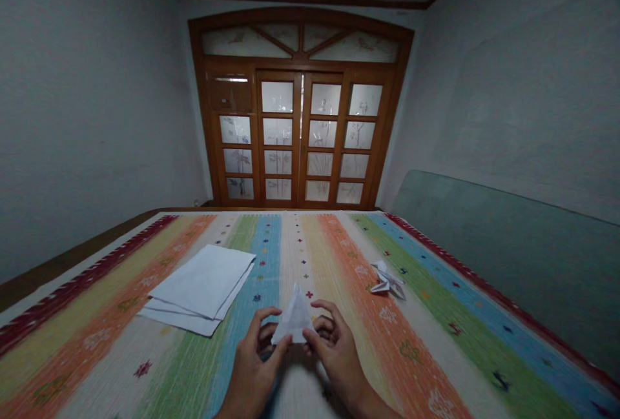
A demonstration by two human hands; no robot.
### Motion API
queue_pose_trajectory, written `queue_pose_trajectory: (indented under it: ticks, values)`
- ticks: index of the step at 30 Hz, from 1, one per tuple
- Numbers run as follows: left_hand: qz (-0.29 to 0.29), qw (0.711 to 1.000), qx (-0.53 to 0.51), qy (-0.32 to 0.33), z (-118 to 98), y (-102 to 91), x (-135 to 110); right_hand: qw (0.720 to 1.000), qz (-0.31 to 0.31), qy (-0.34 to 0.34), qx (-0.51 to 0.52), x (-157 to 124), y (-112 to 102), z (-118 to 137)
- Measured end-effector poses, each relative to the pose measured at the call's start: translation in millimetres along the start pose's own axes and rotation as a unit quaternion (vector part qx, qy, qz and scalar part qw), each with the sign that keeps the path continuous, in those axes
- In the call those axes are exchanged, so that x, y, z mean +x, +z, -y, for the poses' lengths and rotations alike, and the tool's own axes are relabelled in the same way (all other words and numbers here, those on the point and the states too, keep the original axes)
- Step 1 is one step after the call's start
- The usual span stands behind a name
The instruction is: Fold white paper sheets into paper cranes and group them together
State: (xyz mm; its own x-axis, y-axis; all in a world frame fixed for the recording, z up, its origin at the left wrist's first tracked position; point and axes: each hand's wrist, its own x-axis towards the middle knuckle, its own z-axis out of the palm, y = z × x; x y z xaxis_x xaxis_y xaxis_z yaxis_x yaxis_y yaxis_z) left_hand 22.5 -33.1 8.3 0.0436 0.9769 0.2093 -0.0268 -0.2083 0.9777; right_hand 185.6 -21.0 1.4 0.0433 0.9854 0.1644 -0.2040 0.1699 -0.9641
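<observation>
Folded white paper triangle [293, 319] is being pinched at its lower corners, the left hand [252, 367] and right hand [339, 357] both closing narrowly and evenly on the creased edges.

No readable text anywhere, it seems.

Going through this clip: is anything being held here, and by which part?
The left hand and right hand hold a folded white paper triangle, their fingers at its two lower corners; its tip points up.
</observation>
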Motion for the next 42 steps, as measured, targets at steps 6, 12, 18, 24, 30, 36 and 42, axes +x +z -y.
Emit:
queue_pose_trajectory:
  ticks: [6,12,18,24,30,36,42]
  values:
    - [-0.016,0.995,0.081,0.051,-1.2,-0.1,-2.9,1.0,0.011,-0.012,-0.026,-2.7,1.2,0.9]
    - [-0.014,0.996,0.071,0.044,-1.1,-0.4,-1.6,0.999,0.023,-0.017,-0.027,-1.5,-2.0,-3.2]
    - [-0.016,0.999,0.038,0.003,-1.7,-2.2,3.7,0.999,0.036,-0.016,-0.013,-2.7,-3.7,-6.8]
    - [-0.005,1.0,0.029,0.011,0.9,-3.5,5.3,0.999,0.028,-0.013,-0.029,-1.0,-3.8,-12.2]
    - [0.06,0.997,-0.004,0.036,0.9,-9.8,0.3,0.999,0.01,-0.014,-0.03,2.6,-5.1,-14.9]
    - [0.059,0.998,0.005,0.035,3.1,-10.5,1.1,1.0,0.014,-0.018,-0.017,2.5,-4.6,-13.9]
    - [0.059,0.996,0.036,0.051,4.2,-11.9,2.4,0.999,0.023,-0.022,-0.013,1.8,-6.3,-15.5]
